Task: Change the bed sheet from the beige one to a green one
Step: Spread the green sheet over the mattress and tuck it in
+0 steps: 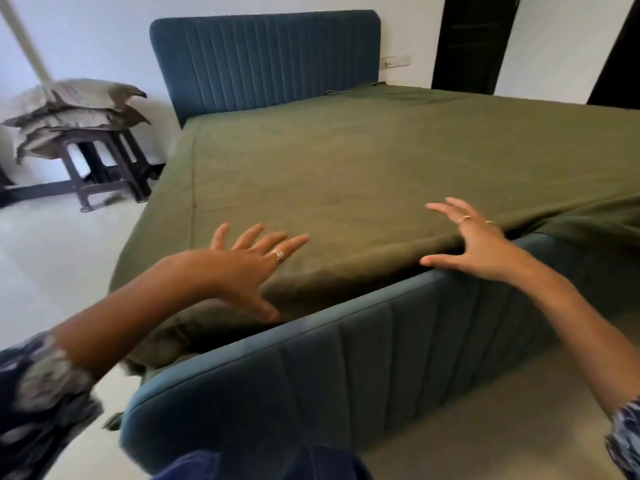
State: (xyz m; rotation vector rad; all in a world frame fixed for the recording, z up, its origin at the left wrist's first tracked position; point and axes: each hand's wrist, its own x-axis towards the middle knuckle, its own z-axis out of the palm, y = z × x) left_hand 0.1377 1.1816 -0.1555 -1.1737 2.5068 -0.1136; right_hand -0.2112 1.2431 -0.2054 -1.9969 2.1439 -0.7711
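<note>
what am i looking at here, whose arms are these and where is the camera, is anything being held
There is no machine here. One camera sits on a person's head and looks forward and down, so the arms reaching in from the bottom are that person's own. They stand at the foot of a bed with a blue headboard and footboard. A green sheet covers the mattress. The left hand and right hand lie with fingers spread at the sheet's near edge; the thumbs reach down toward the gap by the footboard. Neither grips anything. On the left, beige pillows are stacked on a dark stool.
</note>
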